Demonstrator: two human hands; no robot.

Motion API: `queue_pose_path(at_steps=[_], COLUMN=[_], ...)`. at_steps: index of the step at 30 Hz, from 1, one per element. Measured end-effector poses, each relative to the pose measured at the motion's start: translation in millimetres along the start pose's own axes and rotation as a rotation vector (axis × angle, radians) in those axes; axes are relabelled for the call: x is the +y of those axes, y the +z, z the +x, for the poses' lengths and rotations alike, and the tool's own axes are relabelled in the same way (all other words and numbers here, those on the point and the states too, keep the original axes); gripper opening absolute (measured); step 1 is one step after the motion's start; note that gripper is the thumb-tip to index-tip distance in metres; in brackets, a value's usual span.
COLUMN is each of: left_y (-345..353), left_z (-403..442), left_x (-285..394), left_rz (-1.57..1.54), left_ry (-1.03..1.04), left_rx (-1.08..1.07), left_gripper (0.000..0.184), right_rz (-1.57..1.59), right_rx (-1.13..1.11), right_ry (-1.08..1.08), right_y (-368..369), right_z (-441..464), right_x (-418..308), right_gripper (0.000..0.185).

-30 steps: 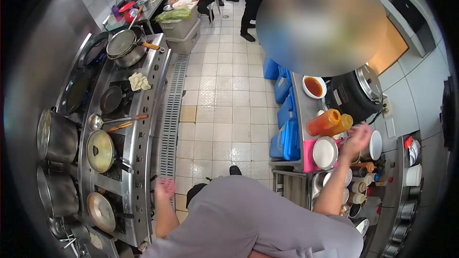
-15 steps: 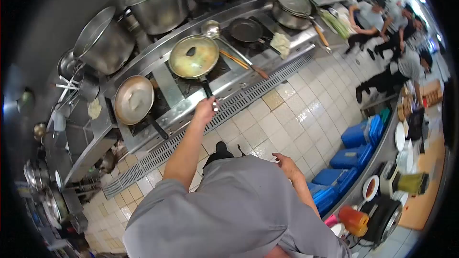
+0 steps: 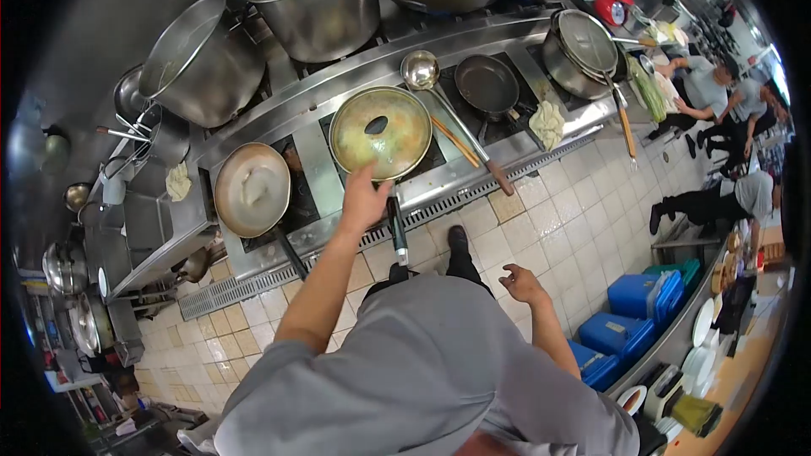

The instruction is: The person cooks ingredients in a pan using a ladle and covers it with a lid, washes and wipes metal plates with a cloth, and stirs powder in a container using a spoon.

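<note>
My left hand (image 3: 365, 199) reaches over the near rim of a frying pan on the stove, fingers stretched out, beside the pan's black handle (image 3: 396, 228) and not wrapped round it. A glass lid (image 3: 397, 137) with a dark knob (image 3: 376, 125) covers this pan; yellowish, greenish food shows blurrily through it. Whether my fingertips touch the lid's edge I cannot tell. My right hand (image 3: 524, 285) hangs over the tiled floor at my side, thumb and fingers apart, holding nothing. Right of the covered pan lie a ladle (image 3: 420, 72) and a pair of wooden sticks (image 3: 454, 142).
A lighter frying pan (image 3: 269, 181) sits left, its handle jutting out. Large stockpots (image 3: 325, 21) stand behind. Farther right are a small black pan (image 3: 487, 86), a cloth (image 3: 547, 125) and stacked pots (image 3: 568, 67). Blue bins (image 3: 621, 333) line the right counter; co-workers (image 3: 718, 198) stand beyond.
My left hand has let go of the pan's handle and moved up to the lid's near edge. My view has shifted closer to the stove; my right hand still hangs free.
</note>
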State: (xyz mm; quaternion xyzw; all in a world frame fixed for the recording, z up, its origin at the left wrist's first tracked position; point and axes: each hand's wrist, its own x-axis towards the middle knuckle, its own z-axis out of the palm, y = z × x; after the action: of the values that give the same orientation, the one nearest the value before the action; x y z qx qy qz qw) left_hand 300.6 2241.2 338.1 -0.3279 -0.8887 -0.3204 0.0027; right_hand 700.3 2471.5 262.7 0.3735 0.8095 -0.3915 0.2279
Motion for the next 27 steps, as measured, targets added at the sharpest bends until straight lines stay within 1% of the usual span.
queue_pose_path(at_steps=[2, 3, 4, 5, 6, 7, 8, 9, 10, 11, 12, 14, 15, 17, 18, 19, 20, 21, 22, 24, 25, 26, 27], left_y=[2.5, 7.9, 12.4, 16.2, 25.0, 37.2, 42.6, 40.5, 41.3, 37.1, 26.4, 3.8, -12.9, -73.3, -111.2, -151.5, -194.4, -235.4, -270.1, -319.9, -338.1, -345.8, -350.3], left_z=[59.0, 82.5, 104.2, 120.2, 134.0, 146.3, 156.5, 166.2, 169.6, 166.7, 161.6, 149.5, 146.8, 155.0, 164.9, 180.3, 199.6, 222.4, 250.4, 308.1, 340.5, 369.1, 396.1], left_x=[17.5, 21.8, 25.9, 30.2, 28.6, 20.9, 9.2, 0.7, -4.2, -7.7, -4.4, 20.2, 22.4, 21.3, 24.7, 26.7, 29.5, 31.6, 15.2, -21.5, -43.4, -61.9, -81.7], left_rz=[0.082, 0.095, 0.219, 0.341, 0.357, 0.421, 0.489, 0.519, 0.464, 0.400, 0.412, 0.299, 0.245, 0.285, 0.289, 0.367, 0.426, 0.449, 0.460, 0.512, 0.550, 0.631, 0.711], left_ry=[0.077, 0.062, -0.011, -0.087, -0.100, -0.148, -0.210, -0.250, -0.199, -0.148, -0.180, -0.076, -0.015, 0.031, 0.056, 0.011, 0.058, 0.047, 0.034, -0.053, -0.083, -0.150, -0.216], left_rx=[0.045, 0.055, -0.076, -0.211, -0.200, -0.290, -0.370, -0.333, -0.351, -0.373, -0.338, -0.070, 0.087, 0.253, 0.375, 0.438, 0.535, 0.546, 0.556, 0.543, 0.524, 0.475, 0.421], left_gripper=[0.062, 0.062, 0.056, 0.051, 0.051, 0.047, 0.042, 0.042, 0.039, 0.036, 0.036, 0.034, 0.035, 0.034, 0.033, 0.035, 0.035, 0.035, 0.035, 0.040, 0.042, 0.042, 0.041], right_rz=[-0.044, -0.174, -0.297, -0.295, -0.179, -0.061, -0.063, -0.032, -0.005, -0.042, -0.052, -0.030, -0.026, -0.047, -0.048, -0.095, -0.142, -0.142, -0.146, -0.079, 0.006, 0.003, 0.017], right_rx=[-0.047, -0.034, -0.018, -0.029, 0.154, 0.333, 0.317, 0.360, 0.398, 0.385, 0.374, 0.356, 0.349, 0.300, 0.294, 0.326, 0.357, 0.215, 0.214, 0.146, 0.029, 0.037, 0.023], right_ry=[-0.034, -0.097, -0.163, -0.181, -0.200, -0.223, -0.265, -0.293, -0.321, -0.352, -0.398, -0.409, -0.421, -0.445, -0.452, -0.516, -0.578, -0.458, -0.458, -0.369, -0.305, -0.296, -0.276], right_y=[-16.7, -28.6, -41.2, -51.6, -69.4, -90.1, -107.9, -121.5, -133.6, -147.8, -158.5, -169.2, -172.6, -179.9, -177.5, -173.3, -168.8, -166.3, -158.3, -134.9, -145.6, -141.4, -135.8], right_z=[36.1, 56.1, 71.3, 86.4, 99.4, 110.4, 122.0, 135.8, 147.9, 156.6, 169.6, 187.6, 190.9, 197.7, 200.8, 202.9, 204.7, 207.8, 212.4, 230.5, 216.1, 217.0, 217.8], right_x=[18.4, 25.7, 24.8, 23.0, 10.6, -1.7, -9.4, -21.3, -34.5, -48.4, -54.8, -56.1, -55.8, -56.3, -56.0, -55.3, -55.6, -58.2, -57.9, -49.6, -74.1, -83.0, -88.1], right_gripper=[0.052, 0.047, 0.042, 0.042, 0.036, 0.029, 0.029, 0.025, 0.022, 0.016, 0.016, 0.019, 0.019, 0.027, 0.027, 0.034, 0.042, 0.061, 0.061, 0.070, 0.073, 0.073, 0.070])
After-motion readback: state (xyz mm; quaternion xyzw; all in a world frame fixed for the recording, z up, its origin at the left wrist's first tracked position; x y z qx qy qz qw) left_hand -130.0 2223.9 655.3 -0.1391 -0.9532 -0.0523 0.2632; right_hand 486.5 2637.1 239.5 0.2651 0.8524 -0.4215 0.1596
